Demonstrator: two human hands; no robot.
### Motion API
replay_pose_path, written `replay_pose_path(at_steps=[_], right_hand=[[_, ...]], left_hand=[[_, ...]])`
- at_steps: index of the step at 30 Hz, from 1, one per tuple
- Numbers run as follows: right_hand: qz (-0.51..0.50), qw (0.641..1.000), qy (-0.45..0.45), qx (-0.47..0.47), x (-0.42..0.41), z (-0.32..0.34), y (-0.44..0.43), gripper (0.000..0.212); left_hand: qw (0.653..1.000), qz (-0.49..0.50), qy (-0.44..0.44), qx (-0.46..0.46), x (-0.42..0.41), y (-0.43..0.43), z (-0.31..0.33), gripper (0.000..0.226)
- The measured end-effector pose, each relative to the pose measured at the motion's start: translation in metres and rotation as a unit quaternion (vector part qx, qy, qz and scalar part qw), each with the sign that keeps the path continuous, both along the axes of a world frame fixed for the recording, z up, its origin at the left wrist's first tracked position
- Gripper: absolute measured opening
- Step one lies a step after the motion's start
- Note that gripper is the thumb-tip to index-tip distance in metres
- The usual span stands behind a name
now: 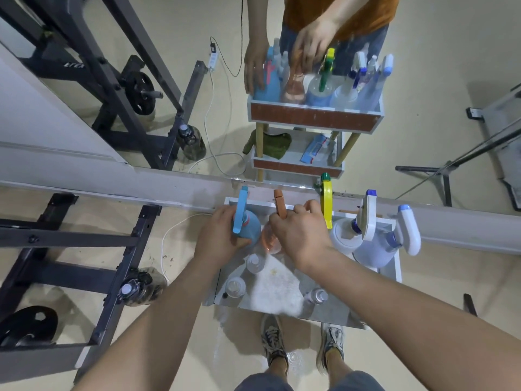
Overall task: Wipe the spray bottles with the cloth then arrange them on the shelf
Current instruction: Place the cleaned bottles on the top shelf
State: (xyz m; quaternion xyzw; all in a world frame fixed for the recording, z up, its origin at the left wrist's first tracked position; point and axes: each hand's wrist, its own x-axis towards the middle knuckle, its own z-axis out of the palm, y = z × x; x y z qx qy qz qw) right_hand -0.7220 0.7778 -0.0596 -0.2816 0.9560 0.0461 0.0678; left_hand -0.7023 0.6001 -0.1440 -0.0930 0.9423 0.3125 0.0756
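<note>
On the shelf's (396,273) top tier, both hands worked among spray bottles.
Left hand (218,238) clasped the blue bottle (249,230); right hand (300,235) closed around the orange bottle (272,241) beside it.

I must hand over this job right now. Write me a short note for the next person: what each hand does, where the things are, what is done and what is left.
Left hand: gripping the blue plastic spray bottle on the white shelf top.
Right hand: closed on the orange-trigger clear bottle beside it.
Standing along the back: yellow-trigger bottle and two white-trigger bottles.
The mirror shows a green cloth on the lower shelf; neither hand holds it.
Done: five spray bottles in a row.
Left: three small clear bottles at the front; wiping cannot be confirmed.
</note>
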Motion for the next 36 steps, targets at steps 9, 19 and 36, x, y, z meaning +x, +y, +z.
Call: replay_pose_path(at_steps=[9, 19, 36], right_hand=[[-0.015, 0.993, -0.055, 0.106, 0.001, -0.004, -0.003, 0.029], [-0.029, 0.993, -0.004, -0.114, 0.031, 0.014, 0.023, 0.06], [-0.221, 0.967, -0.067, -0.109, 0.012, 0.004, 0.058, 0.061]], left_hand=[[0.998, 0.05, -0.023, 0.025, -0.003, 0.006, -0.008, 0.08], [0.971, 0.162, 0.167, 0.06, 0.037, 0.013, 0.081, 0.033], [0.999, 0.003, -0.047, -0.008, 0.004, 0.088, 0.069, 0.014]])
